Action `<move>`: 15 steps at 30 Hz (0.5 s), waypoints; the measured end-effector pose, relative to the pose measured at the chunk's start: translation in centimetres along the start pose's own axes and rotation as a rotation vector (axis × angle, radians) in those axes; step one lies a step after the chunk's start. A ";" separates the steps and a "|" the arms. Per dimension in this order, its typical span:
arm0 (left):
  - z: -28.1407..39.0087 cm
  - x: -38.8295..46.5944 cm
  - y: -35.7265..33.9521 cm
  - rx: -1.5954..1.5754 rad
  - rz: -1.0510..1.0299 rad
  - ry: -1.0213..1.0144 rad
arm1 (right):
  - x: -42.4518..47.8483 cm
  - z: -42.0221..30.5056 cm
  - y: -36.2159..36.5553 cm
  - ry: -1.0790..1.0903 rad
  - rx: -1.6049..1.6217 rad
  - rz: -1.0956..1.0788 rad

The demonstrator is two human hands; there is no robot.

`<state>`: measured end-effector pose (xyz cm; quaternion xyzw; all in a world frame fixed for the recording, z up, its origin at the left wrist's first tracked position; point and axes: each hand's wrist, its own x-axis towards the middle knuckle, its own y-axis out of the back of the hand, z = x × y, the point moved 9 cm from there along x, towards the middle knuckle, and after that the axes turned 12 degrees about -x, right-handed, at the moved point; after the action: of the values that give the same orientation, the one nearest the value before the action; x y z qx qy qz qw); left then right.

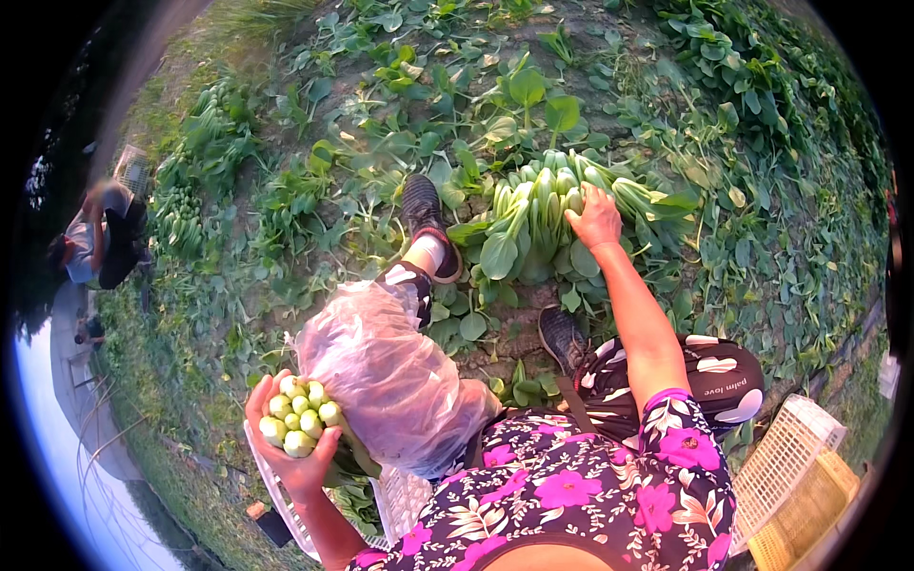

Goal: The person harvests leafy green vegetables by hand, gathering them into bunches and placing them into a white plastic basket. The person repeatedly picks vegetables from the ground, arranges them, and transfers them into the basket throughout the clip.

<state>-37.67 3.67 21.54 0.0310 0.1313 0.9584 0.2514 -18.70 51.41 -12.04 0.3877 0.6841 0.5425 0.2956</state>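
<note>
My left hand [296, 421] is curled around a bunch of bok choy [301, 416], its pale cut bases facing up and its leaves hanging below. The bunch is beside my knee, over a white plastic crate [403, 492]. My right hand [598, 218] rests at a pile of bok choy [532, 200] on the ground, thumb and fingers about one pale base. Whether it grips that base cannot be made out. The heads in the pile lie close together, bases up, leaves outward. A pinkish clear plastic sheet [393, 371] covers my left leg.
Cut leaves litter the soil around my shoes [428, 221]. White and yellow crates [792, 457] stand at lower right. More bok choy [182, 207] lies in a row at left, near a crouching person [100, 235] and another crate [132, 170]. Dense greens [750, 78] grow at upper right.
</note>
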 end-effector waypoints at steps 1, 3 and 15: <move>-0.1 -0.2 0.0 -0.017 0.008 -0.003 | 0.1 0.4 -0.9 -0.065 0.085 -0.106; -0.3 -0.5 0.0 -0.054 0.022 -0.014 | -0.1 1.5 -2.4 -0.194 0.253 -0.315; 0.7 -0.5 -1.0 0.007 0.048 -0.035 | -1.5 -2.2 14.3 0.055 0.778 -0.107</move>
<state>-36.62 4.44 21.93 0.0519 0.1293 0.9631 0.2305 -16.73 50.54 2.35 0.4198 0.8655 0.2369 0.1359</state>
